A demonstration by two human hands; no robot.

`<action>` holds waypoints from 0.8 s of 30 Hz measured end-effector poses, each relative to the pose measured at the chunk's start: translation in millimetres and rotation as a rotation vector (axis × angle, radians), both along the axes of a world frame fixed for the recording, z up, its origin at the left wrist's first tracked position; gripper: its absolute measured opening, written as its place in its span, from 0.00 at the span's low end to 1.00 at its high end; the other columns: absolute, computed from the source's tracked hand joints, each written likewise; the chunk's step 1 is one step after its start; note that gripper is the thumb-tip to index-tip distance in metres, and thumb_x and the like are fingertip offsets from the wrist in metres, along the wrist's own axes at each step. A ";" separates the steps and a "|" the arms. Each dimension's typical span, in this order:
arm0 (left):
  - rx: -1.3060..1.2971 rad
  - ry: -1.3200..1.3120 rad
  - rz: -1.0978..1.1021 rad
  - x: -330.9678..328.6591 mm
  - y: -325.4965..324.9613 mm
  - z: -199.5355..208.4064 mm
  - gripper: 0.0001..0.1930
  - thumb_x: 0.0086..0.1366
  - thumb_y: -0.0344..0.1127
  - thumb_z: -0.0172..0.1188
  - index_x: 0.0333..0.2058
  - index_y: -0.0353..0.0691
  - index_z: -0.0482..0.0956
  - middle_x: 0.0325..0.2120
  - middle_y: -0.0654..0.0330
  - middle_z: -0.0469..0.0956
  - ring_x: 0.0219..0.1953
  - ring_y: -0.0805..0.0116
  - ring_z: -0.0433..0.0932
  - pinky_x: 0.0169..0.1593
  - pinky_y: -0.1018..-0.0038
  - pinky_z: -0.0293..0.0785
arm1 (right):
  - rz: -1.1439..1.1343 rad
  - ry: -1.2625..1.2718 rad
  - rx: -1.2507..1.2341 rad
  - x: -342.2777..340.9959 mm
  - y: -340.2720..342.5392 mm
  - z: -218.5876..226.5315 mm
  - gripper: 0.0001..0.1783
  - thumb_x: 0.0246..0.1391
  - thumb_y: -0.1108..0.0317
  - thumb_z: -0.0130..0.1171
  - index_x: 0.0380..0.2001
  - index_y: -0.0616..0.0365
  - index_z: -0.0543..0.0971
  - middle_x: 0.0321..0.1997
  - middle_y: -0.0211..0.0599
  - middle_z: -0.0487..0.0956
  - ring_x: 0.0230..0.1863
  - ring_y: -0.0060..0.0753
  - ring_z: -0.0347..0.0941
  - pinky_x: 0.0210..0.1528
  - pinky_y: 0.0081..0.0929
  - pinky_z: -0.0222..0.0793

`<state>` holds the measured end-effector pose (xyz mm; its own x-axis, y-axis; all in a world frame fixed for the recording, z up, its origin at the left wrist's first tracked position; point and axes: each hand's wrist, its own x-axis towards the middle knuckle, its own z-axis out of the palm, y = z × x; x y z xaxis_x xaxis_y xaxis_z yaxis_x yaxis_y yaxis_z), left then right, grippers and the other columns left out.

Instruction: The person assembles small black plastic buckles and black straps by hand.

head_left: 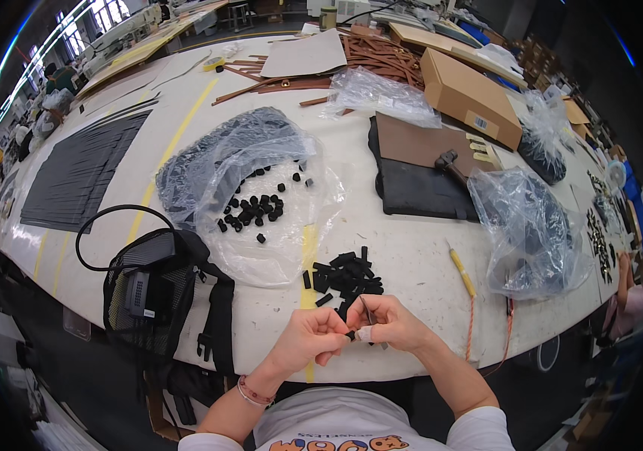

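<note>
My left hand (312, 340) is closed in a pinch on a small black piece (350, 335) at the table's near edge. Right against it, my right hand (388, 323) is closed around a slim metal tool (366, 308), whose kind I cannot make out. The fingertips of both hands meet at the black piece, which they partly hide. Just beyond them lies a loose pile of short black strips (348, 274). Farther off, small black rolled pieces (257, 209) are scattered on a clear plastic bag (291, 248).
A black mesh bag (148, 282) with a strap stands on the left, near long dark strips (84, 173). To the right are a yellow-handled pointed tool (462, 272), a filled plastic bag (528, 233) and black padded material (419, 184). Brown straps (382, 60) and a cardboard box (472, 98) sit behind.
</note>
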<state>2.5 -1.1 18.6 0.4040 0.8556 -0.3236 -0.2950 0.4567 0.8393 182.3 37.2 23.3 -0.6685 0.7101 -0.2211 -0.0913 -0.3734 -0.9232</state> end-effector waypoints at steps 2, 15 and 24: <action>-0.020 -0.056 -0.002 -1.2 -1.3 -1.4 0.03 0.49 0.20 0.54 0.24 0.32 0.71 0.14 0.60 0.72 0.10 0.82 0.65 0.13 0.87 0.58 | 0.071 -0.014 0.000 2.4 0.6 -1.0 0.08 0.34 0.75 0.56 0.22 0.60 0.70 0.23 0.24 0.68 0.23 0.12 0.59 0.25 0.10 0.54; 1.162 0.809 0.445 18.5 -4.0 -16.9 0.06 0.46 0.20 0.56 0.25 0.33 0.69 0.13 0.59 0.70 0.11 0.72 0.69 0.16 0.81 0.63 | -0.278 -0.347 0.445 -24.2 -14.0 6.3 0.05 0.35 0.78 0.52 0.16 0.60 0.66 0.17 0.22 0.65 0.19 0.09 0.56 0.19 0.10 0.51; 1.269 0.887 0.422 19.7 2.1 -19.7 0.09 0.43 0.20 0.55 0.24 0.35 0.66 0.20 0.54 0.70 0.16 0.62 0.70 0.20 0.73 0.67 | -0.387 -0.360 0.430 -30.0 -7.5 -1.8 0.04 0.35 0.79 0.49 0.16 0.62 0.66 0.15 0.24 0.65 0.18 0.09 0.56 0.17 0.12 0.52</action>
